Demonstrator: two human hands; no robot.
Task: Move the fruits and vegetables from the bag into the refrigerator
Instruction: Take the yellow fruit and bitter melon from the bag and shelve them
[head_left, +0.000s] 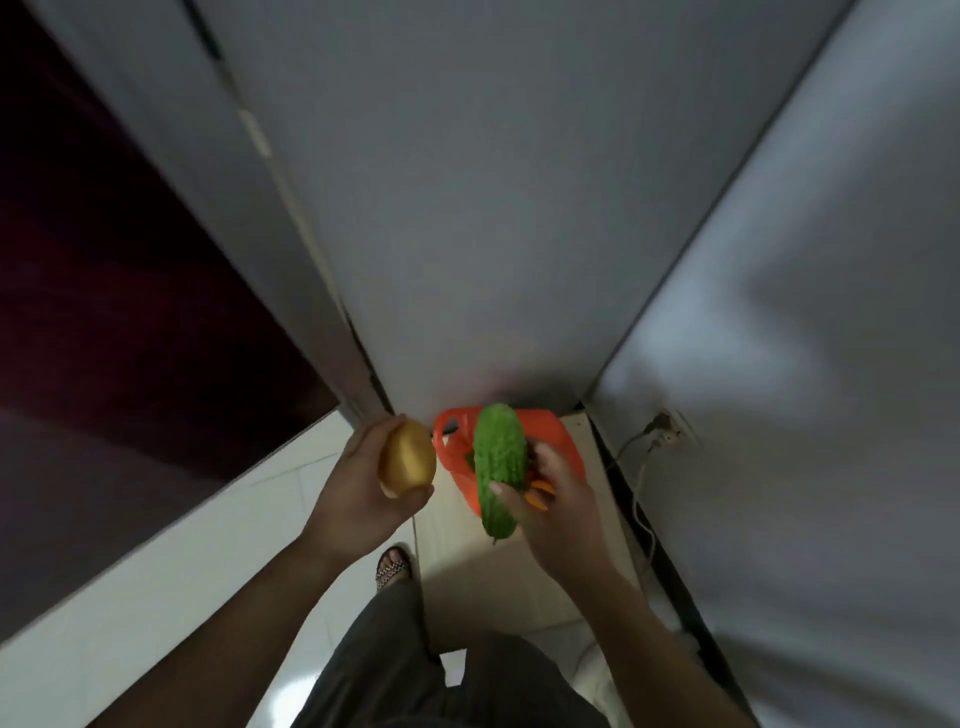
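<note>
Low table: the pale wooden low table (467, 566) stands just in front of you, right of your sandalled foot (393, 564).
Left hand: your left hand (358, 488) is cupped round a smooth yellow-brown oval fruit (408, 457), fingers curled behind it, thumb underneath.
Right hand: your right hand (558, 501) grips a bumpy green gourd-like vegetable (498, 462) by its near half, with the far end tilted up over the bag.
Bag: the orange plastic carrier bag (560, 441) sits at the table's far end, mouth open. Something orange shows by your right fingers, too blurred to name.
Refrigerator: the tall grey refrigerator front (493, 234) rises just beyond the bag. No open compartment is visible, so the door looks closed.
Step in hand: two items lifted out of the bag, neither stored yet.
Next move: both hands are full — you will likely need to free a hand or hook the door edge to open it, then carry the produce up and in.
</note>
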